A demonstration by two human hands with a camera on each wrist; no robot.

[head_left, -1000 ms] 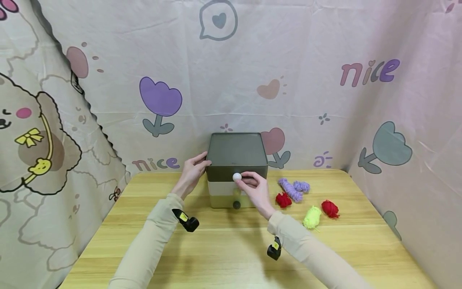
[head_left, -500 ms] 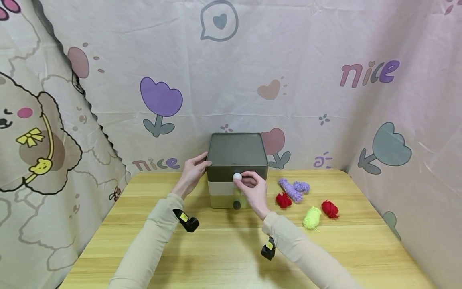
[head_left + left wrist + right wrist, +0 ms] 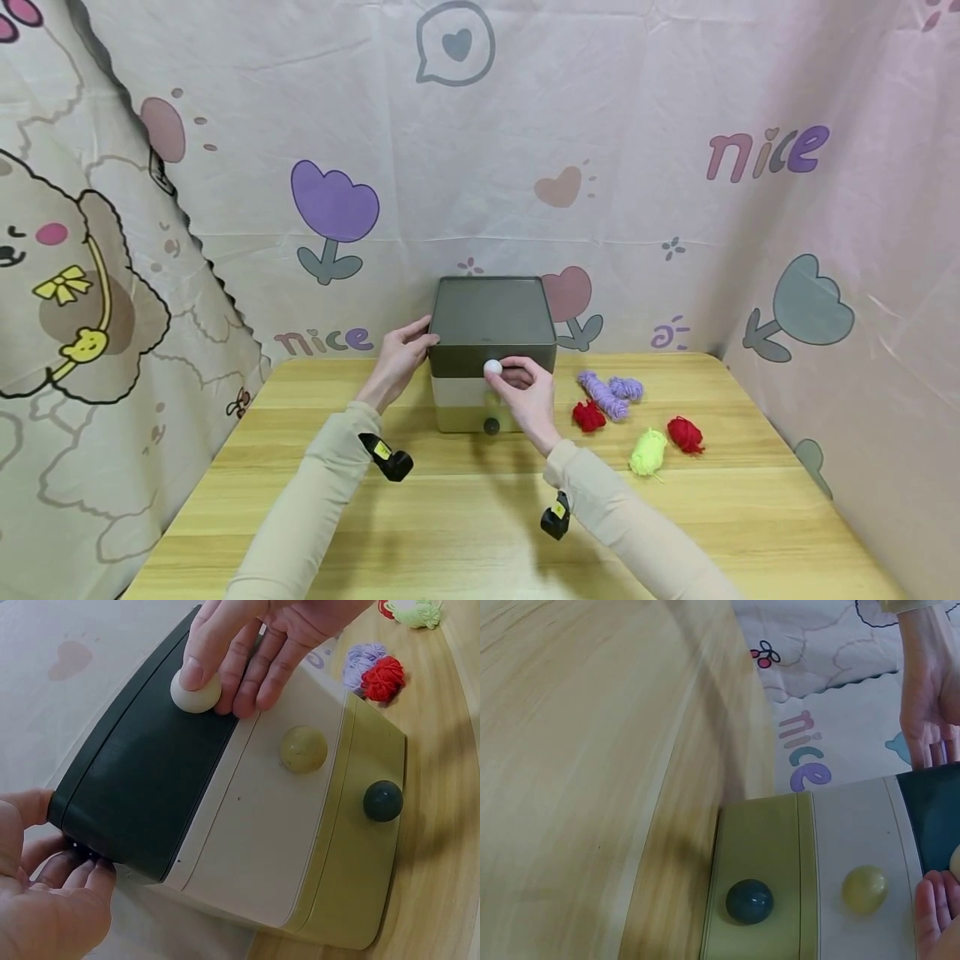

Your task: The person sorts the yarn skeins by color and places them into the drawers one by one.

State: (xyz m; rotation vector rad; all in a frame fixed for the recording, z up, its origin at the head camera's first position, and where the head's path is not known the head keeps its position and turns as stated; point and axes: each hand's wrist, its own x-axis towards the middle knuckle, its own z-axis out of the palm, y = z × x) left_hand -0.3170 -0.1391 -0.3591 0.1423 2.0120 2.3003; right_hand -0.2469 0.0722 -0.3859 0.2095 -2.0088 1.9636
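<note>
A small three-tier drawer box (image 3: pixel 495 310) stands at the back of the table, with a dark green top tier, a white middle and an olive bottom. Pinched between thumb and fingers of my right hand (image 3: pixel 531 398) is the white round knob (image 3: pixel 196 693) on the top drawer. My left hand (image 3: pixel 399 357) grips the box's upper left corner, thumb on the top edge and fingers curled against the side. The yellow knob (image 3: pixel 304 749) and dark knob (image 3: pixel 383 801) on the lower tiers are untouched. All the drawers look closed.
To the right of the box lie purple yarn bundles (image 3: pixel 606 395), a red yarn ball (image 3: pixel 588 416), a neon yellow one (image 3: pixel 648 452) and another red ball (image 3: pixel 686 434). A printed cloth (image 3: pixel 465 167) hangs behind the wooden table (image 3: pixel 450 533).
My right wrist and forearm have shifted slightly left and lower, while the fingers stay on the white knob. The left hand and box look still.
</note>
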